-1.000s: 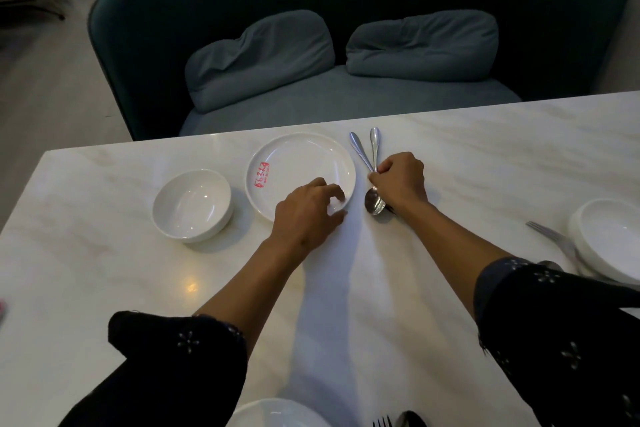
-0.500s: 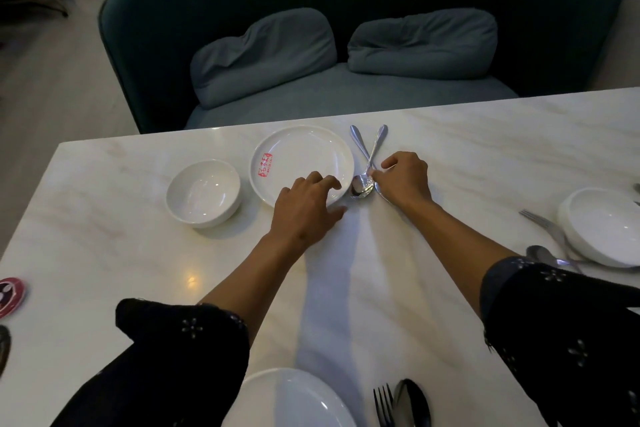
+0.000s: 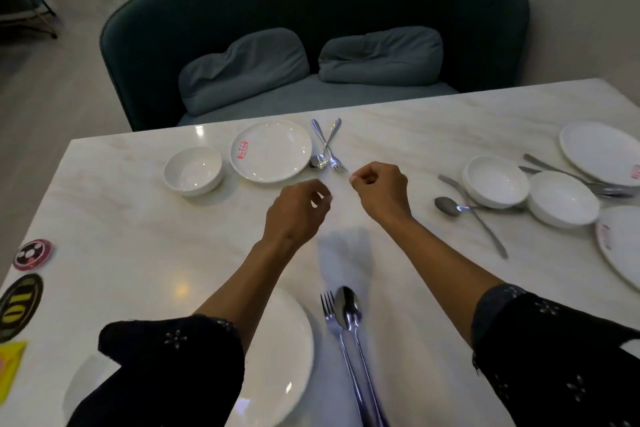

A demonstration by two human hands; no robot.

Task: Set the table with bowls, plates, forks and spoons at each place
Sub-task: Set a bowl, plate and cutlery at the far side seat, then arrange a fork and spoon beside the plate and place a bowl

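Your left hand and right hand both hover above the marble table, near its middle, each with fingers loosely curled and thumb close to forefinger, holding nothing. At the far place, a white plate with a red mark sits with a small white bowl just to its left. Just right of that plate a spoon and a fork lie crossed, handles pointing away from you. At the near place, a white plate is partly hidden by your left sleeve, with a fork and spoon lying side by side to its right. On the right, two bowls touch each other, with loose cutlery around them and more plates at the table's right edge. Round stickers lie at the left edge.
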